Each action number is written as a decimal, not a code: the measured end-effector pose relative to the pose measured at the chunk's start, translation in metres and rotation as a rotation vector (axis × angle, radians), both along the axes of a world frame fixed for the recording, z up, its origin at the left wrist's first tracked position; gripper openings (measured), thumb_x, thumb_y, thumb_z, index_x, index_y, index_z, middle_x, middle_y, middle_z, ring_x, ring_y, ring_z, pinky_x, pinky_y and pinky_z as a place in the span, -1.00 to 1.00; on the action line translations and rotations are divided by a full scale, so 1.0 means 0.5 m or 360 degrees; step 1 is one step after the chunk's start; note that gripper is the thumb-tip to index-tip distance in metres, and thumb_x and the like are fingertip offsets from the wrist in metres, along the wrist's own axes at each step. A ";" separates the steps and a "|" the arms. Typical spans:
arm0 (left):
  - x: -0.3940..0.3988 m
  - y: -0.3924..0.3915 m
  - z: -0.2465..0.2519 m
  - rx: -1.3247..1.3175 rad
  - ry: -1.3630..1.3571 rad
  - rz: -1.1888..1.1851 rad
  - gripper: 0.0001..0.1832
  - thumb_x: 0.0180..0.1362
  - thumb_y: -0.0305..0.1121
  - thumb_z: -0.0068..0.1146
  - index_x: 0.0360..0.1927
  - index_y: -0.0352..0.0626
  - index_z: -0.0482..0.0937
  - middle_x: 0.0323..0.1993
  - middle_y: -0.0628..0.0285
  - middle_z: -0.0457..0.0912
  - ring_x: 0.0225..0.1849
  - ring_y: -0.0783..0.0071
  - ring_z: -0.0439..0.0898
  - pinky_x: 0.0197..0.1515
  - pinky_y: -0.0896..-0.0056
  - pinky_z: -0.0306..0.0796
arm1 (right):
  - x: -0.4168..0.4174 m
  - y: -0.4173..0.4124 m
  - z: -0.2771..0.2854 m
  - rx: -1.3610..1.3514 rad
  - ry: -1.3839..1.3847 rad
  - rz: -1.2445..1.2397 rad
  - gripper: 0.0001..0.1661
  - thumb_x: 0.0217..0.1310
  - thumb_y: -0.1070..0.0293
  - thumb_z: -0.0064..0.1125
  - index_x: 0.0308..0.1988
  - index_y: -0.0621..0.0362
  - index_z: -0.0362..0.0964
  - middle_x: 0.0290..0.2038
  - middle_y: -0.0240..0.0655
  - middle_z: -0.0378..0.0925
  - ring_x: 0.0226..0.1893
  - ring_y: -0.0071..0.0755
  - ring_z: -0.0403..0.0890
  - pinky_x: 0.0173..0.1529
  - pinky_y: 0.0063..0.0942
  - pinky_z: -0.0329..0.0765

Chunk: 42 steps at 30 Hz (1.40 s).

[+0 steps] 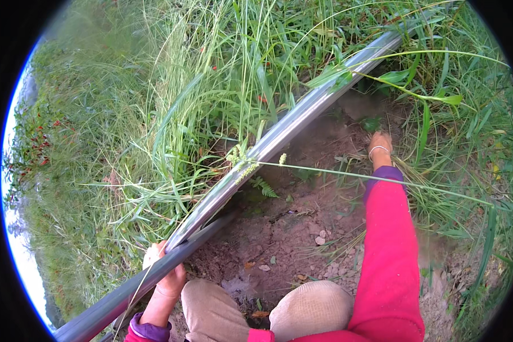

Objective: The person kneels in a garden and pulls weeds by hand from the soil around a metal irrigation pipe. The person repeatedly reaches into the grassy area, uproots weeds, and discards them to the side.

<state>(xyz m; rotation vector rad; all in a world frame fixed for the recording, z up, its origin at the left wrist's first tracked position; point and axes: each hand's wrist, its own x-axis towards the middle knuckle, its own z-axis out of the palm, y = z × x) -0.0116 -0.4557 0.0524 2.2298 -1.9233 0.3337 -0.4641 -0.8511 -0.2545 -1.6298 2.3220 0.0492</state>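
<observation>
A smooth grey metal pipe (282,128) crosses the view diagonally, from the lower left up to the grass at the upper right. A darker length of pipe (111,299) overlaps its lower end. My left hand (171,278) is wrapped round the pipes near their overlap, with part of the palm hidden behind them. My right hand (380,143), with a thin bracelet at the wrist, reaches down to the soil beyond the pipe's near side. Close to its fingertips is a small green leafy plant (371,124). The fingers point away from me, so their grip is hidden.
Reddish bare soil (290,243) with small stones lies before my knees (312,301). Tall grass (213,85) grows beyond the pipe. A long grass stem (346,173) with a seed head crosses the view. A bush with red fruit (36,141) stands far left.
</observation>
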 end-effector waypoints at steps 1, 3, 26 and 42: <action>-0.005 -0.006 0.005 -0.0060 -0.0081 -0.0071 -0.65 -0.22 -0.56 0.07 -0.23 -0.32 0.43 -0.37 -0.01 0.43 -0.33 0.05 0.42 -0.25 0.17 0.28 | 0.018 0.003 0.006 0.0009 0.0067 -0.0027 -0.66 0.11 0.34 -0.03 -0.08 0.14 0.40 0.00 -0.15 0.40 0.04 -0.22 0.41 0.03 -0.34 0.43; -0.020 -0.033 0.015 -0.0190 -0.0234 -0.0225 -0.78 -0.22 -0.53 0.02 -0.39 -0.30 0.43 -0.56 0.08 0.37 -0.52 0.11 0.40 -0.47 0.22 0.24 | 0.039 0.016 0.029 0.0090 0.0250 0.0053 -0.70 0.10 0.33 -0.02 -0.14 0.13 0.46 -0.16 -0.16 0.51 -0.10 -0.20 0.53 -0.04 -0.32 0.48; -0.024 -0.022 0.020 -0.0242 -0.0165 -0.0203 -0.65 -0.18 -0.50 0.15 -0.22 -0.19 0.46 -0.39 0.11 0.46 -0.40 0.14 0.47 -0.36 0.24 0.30 | 0.455 0.412 0.200 -0.0488 -0.0621 0.1551 -0.48 -0.16 0.51 0.02 -0.05 0.14 0.36 -0.08 0.01 0.39 -0.09 0.00 0.45 -0.08 -0.23 0.46; -0.014 -0.007 0.019 -0.0185 -0.0240 -0.0077 -0.63 -0.16 -0.44 0.18 -0.17 -0.16 0.47 -0.27 0.18 0.56 -0.40 0.18 0.54 -0.37 0.25 0.37 | 0.523 0.236 0.188 -0.0165 -0.0444 0.0989 -0.75 -0.08 0.40 0.04 -0.31 0.22 0.48 -0.31 -0.02 0.54 -0.22 -0.01 0.56 -0.14 -0.25 0.49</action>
